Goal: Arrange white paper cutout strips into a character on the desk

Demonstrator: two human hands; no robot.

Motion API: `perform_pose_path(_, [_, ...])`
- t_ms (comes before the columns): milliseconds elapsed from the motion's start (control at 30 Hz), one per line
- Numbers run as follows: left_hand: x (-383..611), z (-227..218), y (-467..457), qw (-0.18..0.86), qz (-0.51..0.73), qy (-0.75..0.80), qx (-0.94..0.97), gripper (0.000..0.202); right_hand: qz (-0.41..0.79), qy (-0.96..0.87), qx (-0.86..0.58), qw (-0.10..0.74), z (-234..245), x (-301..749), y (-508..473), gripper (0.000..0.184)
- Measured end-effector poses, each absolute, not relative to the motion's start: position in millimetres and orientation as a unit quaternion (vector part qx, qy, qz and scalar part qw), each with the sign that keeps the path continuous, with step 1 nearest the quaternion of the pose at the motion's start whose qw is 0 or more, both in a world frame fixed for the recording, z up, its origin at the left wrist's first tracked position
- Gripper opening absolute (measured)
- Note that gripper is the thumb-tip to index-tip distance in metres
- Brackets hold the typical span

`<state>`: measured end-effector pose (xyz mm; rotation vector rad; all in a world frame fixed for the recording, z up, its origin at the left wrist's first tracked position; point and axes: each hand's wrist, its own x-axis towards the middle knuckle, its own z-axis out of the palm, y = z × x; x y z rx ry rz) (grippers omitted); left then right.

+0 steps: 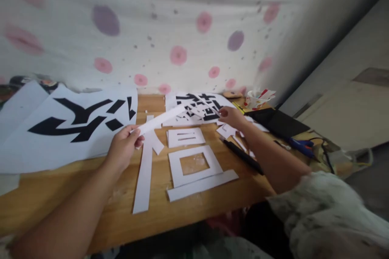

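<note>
My left hand (123, 147) pinches one end of a long white paper strip (162, 119) that slants up to the right above the wooden table (45, 194). My right hand (232, 116) reaches over a pile of cut paper scraps (197, 111) with black print; its fingers curl down on the scraps, and what they hold is too small to make out. Between my arms lie white cut-out strokes: a long vertical strip (144, 178), a small slotted rectangle (185, 136), a square frame (194, 164) and a flat bar (202, 185).
A large white sheet with black printed strokes (69, 125) covers the table's left side. A black pen or knife (243, 156) lies beside my right forearm. A paper cup (255, 99), a black tablet (278, 122) and a blue tool (299, 145) sit at the right. A dotted cloth hangs behind.
</note>
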<state>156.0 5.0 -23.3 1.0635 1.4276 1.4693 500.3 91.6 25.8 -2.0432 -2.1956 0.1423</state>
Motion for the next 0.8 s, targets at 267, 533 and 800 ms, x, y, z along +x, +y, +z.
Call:
perform_pose_path(267, [159, -29, 7, 0.416, 0.587, 0.557, 0.415, 0.011, 0.261, -0.876, -0.404, 0.024, 13, 499, -32, 0.014])
perform_pose_path(533, [160, -36, 6, 0.435, 0.544, 0.555, 0.455, 0.011, 0.234, -0.906, -0.351, 0.022, -2, 498, -48, 0.011])
perform_pose_path(800, [164, -33, -4, 0.487, 0.456, 0.533, 0.520, 0.022, 0.212, -0.907, -0.355, 0.077, -5, 507, -46, 0.018])
